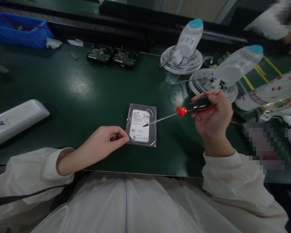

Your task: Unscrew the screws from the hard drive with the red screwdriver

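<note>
A silver hard drive with a white label lies flat on the dark green bench, near its front edge. My left hand rests on the bench with its fingers curled and the fingertips against the drive's near left corner. My right hand is closed round the black and red handle of a screwdriver. Its thin shaft slants down to the left, and the tip hovers over the drive's label.
Two white desk fans stand at the back right. Two drives with bare circuit boards lie at the back, a blue bin at far left. A white numbered casing lies left. Another person's sleeve shows top right.
</note>
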Action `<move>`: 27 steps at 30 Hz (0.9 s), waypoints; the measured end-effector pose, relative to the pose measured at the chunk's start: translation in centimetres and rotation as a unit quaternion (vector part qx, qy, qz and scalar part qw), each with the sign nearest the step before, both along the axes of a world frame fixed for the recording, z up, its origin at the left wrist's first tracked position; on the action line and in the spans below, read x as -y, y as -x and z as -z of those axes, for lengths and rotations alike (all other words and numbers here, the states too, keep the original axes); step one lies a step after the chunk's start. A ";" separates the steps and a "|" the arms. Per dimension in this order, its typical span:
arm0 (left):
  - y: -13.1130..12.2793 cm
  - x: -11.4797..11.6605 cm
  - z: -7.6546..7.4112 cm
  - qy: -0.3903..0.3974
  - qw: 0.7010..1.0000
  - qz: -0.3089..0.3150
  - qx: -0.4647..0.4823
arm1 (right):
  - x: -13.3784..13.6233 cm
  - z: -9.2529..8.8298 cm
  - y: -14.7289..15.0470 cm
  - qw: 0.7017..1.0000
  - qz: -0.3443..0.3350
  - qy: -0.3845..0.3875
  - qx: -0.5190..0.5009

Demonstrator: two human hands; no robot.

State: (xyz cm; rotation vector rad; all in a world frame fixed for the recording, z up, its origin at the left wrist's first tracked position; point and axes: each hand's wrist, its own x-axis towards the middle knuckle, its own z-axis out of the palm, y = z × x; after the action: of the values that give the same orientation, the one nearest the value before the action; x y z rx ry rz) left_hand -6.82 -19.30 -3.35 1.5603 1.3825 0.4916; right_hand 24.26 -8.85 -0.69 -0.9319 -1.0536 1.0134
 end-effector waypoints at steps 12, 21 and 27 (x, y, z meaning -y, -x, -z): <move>0.0 0.0 -0.3 0.031 0.999 -0.015 0.023 | 0.3 -0.5 0.6 1.000 -0.003 -0.009 -0.006; 1.0 2.5 -0.1 -0.239 0.967 0.026 -0.081 | 0.1 -0.8 0.7 0.999 -0.015 -0.038 -0.010; 1.6 4.1 0.6 -0.396 0.910 0.033 -0.116 | 0.3 -3.4 1.1 0.988 -0.033 -0.149 0.009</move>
State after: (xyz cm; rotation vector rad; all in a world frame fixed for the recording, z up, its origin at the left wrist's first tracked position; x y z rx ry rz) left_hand -8.46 -23.44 -3.91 2.3732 1.3703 0.9268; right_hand 23.13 -9.18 2.69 -0.6669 -1.2192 0.8731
